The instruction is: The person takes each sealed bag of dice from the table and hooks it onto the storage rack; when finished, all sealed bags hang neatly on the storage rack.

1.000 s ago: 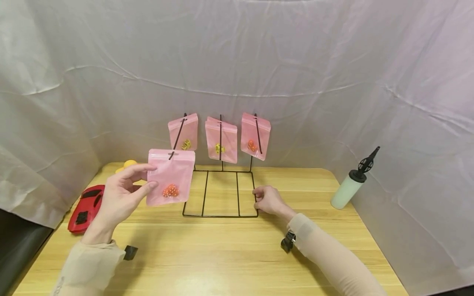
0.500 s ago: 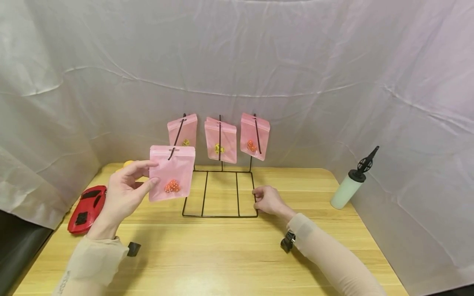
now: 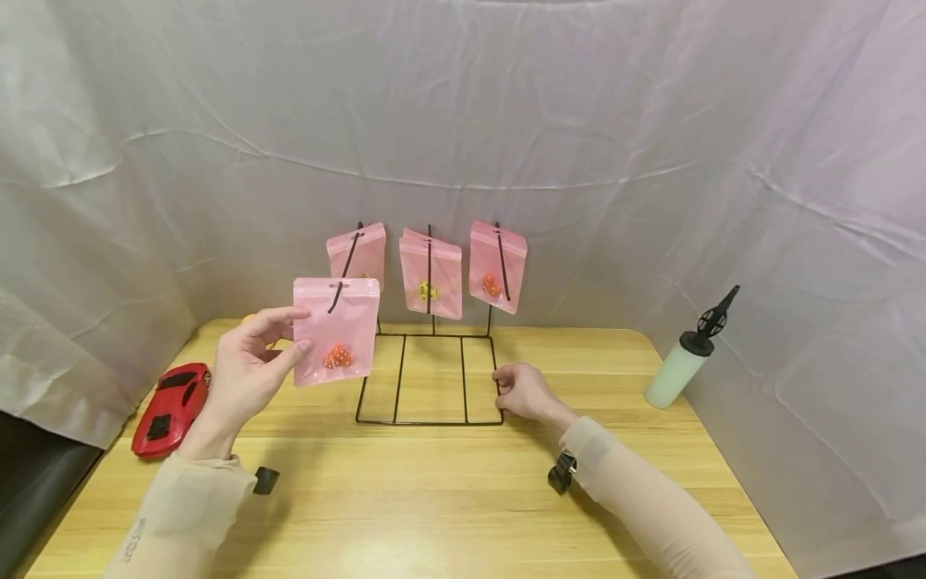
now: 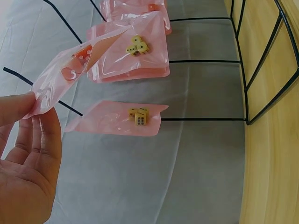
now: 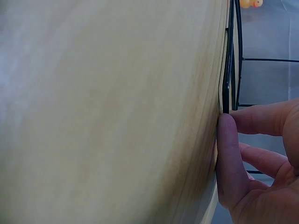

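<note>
My left hand pinches the left edge of a pink zip bag between thumb and fingers. Orange dice lie low inside it. The left hook of a black wire rack runs through the bag's hang hole, its tip sticking out in front. Further back on that hook is another pink bag with yellow dice. Pink bags with yellow dice hang on the middle hook, and a pink bag with orange dice on the right one. My right hand pinches the rack base's right side.
A red toy car stands on the wooden table at left. Behind my left hand a yellow toy duck is mostly hidden in the head view. A pale green hand pump stands at right, beside the grey curtain.
My left hand has moved slightly up and inward, bringing the pink bag further back along the left hook. The bag behind is now more covered. My right hand has stayed on the rack.
</note>
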Action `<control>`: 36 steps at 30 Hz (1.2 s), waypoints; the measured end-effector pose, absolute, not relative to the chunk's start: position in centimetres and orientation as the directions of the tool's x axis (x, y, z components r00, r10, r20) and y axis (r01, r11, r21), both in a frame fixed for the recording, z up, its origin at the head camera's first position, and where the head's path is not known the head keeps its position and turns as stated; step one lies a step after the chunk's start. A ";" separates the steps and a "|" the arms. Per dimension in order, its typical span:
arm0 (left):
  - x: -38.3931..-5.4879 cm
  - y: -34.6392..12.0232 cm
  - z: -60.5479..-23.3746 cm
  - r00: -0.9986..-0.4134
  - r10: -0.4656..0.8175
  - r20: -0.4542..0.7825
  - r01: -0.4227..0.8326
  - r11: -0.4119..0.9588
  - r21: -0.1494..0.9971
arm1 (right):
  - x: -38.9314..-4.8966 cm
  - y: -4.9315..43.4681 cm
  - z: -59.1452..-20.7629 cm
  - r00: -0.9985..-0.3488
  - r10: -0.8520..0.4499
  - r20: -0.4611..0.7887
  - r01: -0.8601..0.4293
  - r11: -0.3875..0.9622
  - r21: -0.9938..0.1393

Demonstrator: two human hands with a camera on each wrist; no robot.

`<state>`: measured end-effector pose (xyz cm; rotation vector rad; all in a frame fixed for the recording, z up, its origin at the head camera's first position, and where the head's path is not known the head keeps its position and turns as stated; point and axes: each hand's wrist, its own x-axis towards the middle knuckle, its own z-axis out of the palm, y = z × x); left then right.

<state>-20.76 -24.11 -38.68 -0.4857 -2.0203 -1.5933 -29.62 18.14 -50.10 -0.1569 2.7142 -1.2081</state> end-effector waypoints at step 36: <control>-22.9 -23.5 -38.8 -0.794 -0.064 0.604 0.583 0.200 0.787 | -29.6 18.1 -50.2 -0.981 -0.157 -0.117 -0.019 0.672 -0.741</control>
